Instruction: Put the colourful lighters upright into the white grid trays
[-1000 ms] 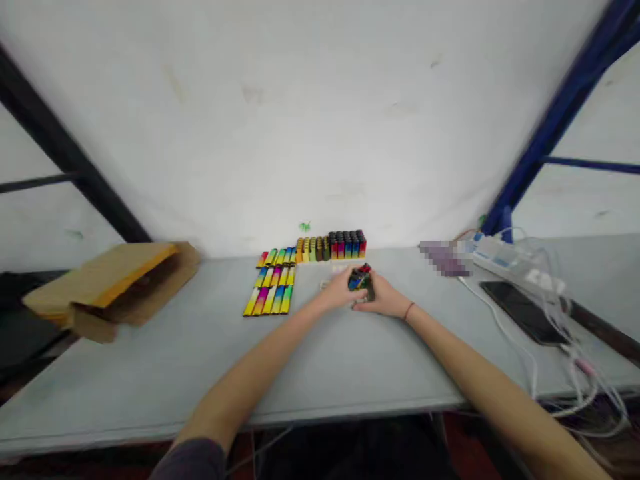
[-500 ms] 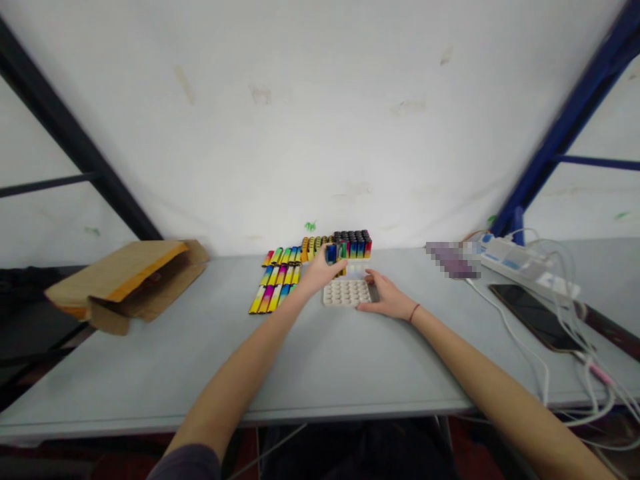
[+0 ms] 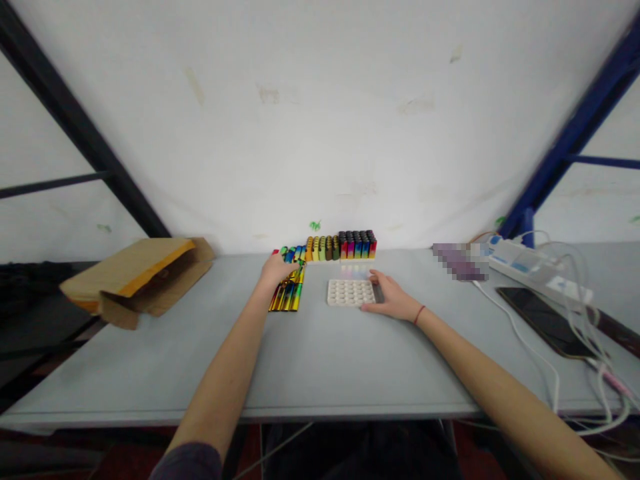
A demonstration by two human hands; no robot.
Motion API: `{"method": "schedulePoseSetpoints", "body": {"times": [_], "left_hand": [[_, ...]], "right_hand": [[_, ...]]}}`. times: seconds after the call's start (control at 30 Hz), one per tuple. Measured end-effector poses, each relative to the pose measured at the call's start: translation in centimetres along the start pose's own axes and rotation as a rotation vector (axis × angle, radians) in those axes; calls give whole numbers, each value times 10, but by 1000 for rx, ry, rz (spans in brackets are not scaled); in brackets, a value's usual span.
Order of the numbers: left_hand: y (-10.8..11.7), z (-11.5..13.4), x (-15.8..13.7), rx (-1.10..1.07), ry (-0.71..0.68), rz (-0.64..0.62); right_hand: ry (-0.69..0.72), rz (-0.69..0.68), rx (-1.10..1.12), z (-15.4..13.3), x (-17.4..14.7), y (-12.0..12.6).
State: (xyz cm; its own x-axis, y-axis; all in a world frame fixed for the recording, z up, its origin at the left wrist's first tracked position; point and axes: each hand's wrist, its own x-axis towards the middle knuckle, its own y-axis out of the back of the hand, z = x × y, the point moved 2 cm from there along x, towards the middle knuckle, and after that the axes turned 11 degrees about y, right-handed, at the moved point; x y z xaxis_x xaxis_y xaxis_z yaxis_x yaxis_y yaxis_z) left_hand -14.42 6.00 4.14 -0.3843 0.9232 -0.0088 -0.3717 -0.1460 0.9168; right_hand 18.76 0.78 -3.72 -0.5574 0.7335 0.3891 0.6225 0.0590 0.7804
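Observation:
My left hand [image 3: 278, 269] is over the rows of shiny multicoloured tubes [image 3: 286, 298] lying on the table. Its thumb stretches to the right, apart from the fingers, which are partly hidden; no held thing shows in it. With thumb and fingers apart, my right hand [image 3: 395, 298] grips the right end of a white tray with round holes [image 3: 350, 293]. Behind this tray stands a block of upright dark-topped, rainbow-coloured tubes [image 3: 358, 245]. Yellow and olive tubes [image 3: 323, 249] stand to the left of that block.
An open cardboard package [image 3: 135, 277] lies at the left. On the right are a phone [image 3: 543, 321], a power strip [image 3: 537, 267], a purple, partly blurred object [image 3: 457, 261] and loose white cables [image 3: 520, 340]. A wall rises behind the grey table [image 3: 340, 367].
My left hand has moved left from the upright tubes to the lying rows; the dark blue thing in it no longer shows there. My right hand stays at the tray.

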Motion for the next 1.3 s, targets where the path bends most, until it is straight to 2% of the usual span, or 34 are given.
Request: {"method": "schedulePoseSetpoints", "body": {"times": [0.2, 0.4, 0.7, 0.83, 1.0, 1.07, 1.2, 1.3], "left_hand": [[-3, 1, -1, 125, 4, -13], [-4, -9, -1, 227, 36, 40], [-4, -13, -8, 205, -83, 118], [-6, -20, -10, 210, -61, 164], [-6, -25, -5, 217, -39, 144], [-4, -27, -1, 191, -130, 114], [-2, -37, -7, 176, -462, -59], [-3, -47, -20, 251, -526, -153]], "right_hand": [[16, 10, -4, 1, 0, -1], [-17, -8, -10, -1, 1, -1], [-4, -2, -16, 0, 0, -1], [13, 2, -6, 1, 0, -1], [11, -8, -16, 0, 1, 0], [4, -11, -22, -1, 1, 0], [3, -2, -30, -2, 1, 0], [17, 2, -25, -1, 1, 1]]}}
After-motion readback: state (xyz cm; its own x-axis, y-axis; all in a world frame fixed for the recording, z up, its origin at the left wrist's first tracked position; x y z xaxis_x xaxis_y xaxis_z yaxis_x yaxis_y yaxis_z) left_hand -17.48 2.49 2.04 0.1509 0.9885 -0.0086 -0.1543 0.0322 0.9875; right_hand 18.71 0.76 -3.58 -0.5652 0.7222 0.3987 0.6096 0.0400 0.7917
